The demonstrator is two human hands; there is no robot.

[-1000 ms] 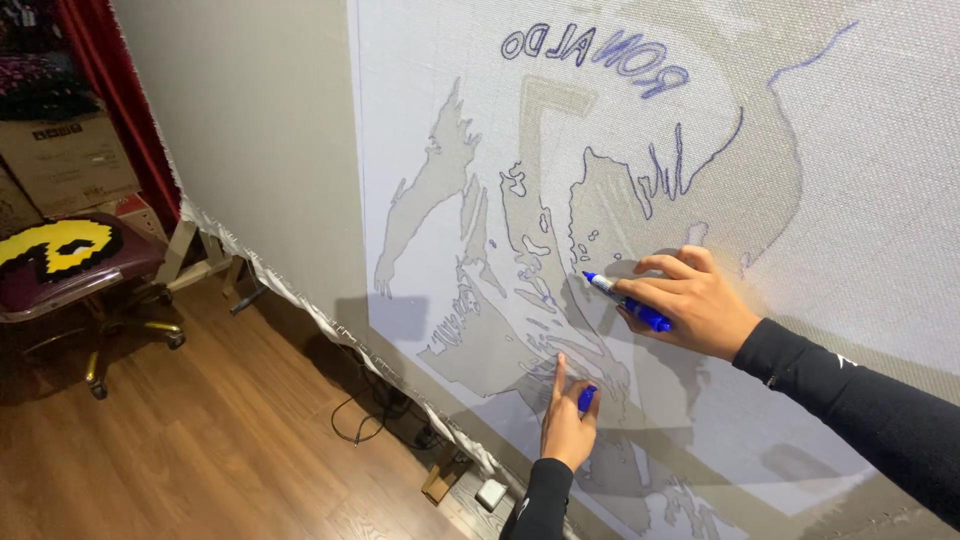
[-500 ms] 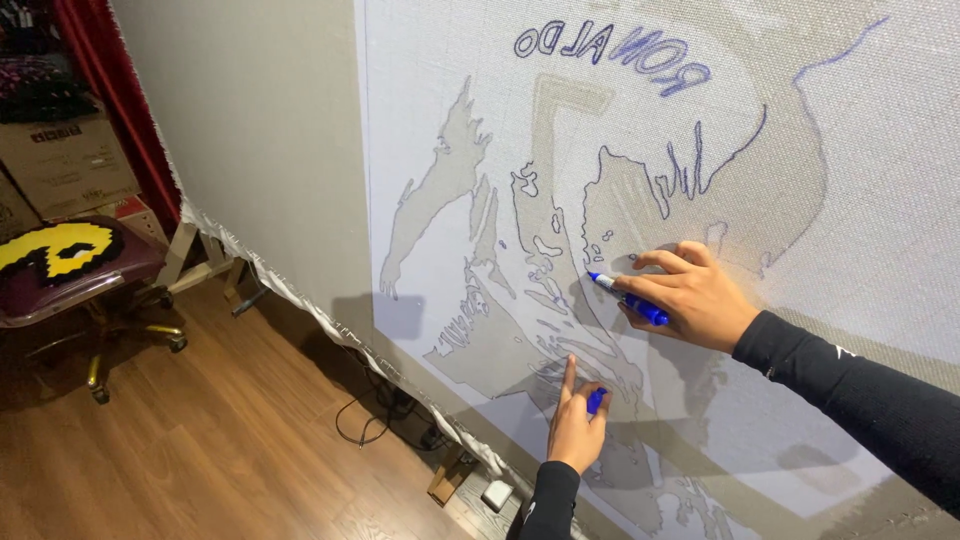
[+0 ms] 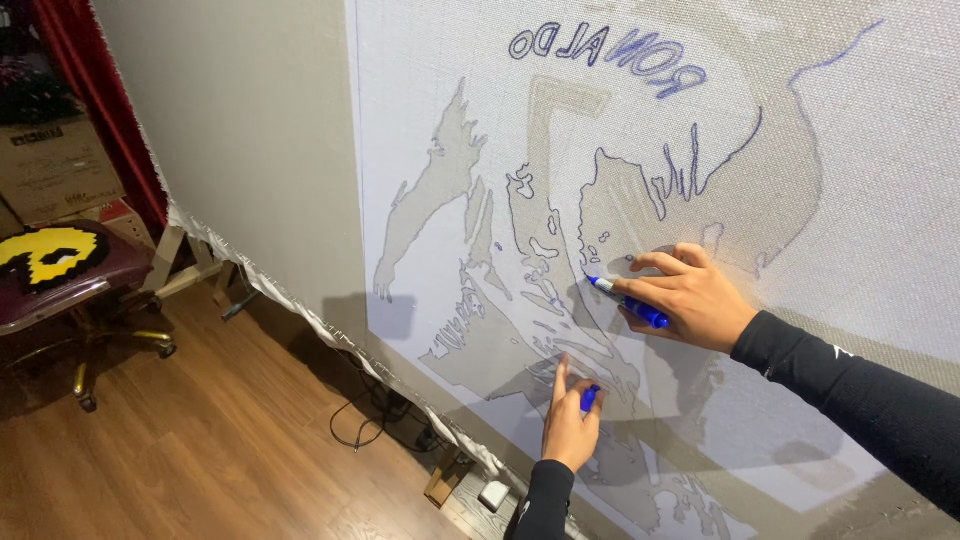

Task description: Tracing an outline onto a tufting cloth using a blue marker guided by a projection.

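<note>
Work in hand: a grey projected picture on a white mesh cloth [image 3: 900,200] hung on the wall is being traced in blue line.
Done: blue outlines are laid over the lettering near the cloth's top edge, over a long curve toward the upper right, and over the small shapes in the middle of the picture.
Left: the grey shapes toward the left edge and along the lower edge carry no blue line, so by the look of it much tracing remains.
Right hand [image 3: 690,298]: the fingers are closed around a blue marker [image 3: 628,303], with its tip set on the cloth in the middle of the picture.
Left hand [image 3: 568,425]: a small blue cap [image 3: 589,398] is pinched in the curled fingers, while the forefinger [image 3: 558,375] is stretched out and pressed to the cloth below the marker.
Surroundings: a chair [image 3: 60,275] stands on the wood floor [image 3: 200,470], well apart from the cloth's lower left corner.
</note>
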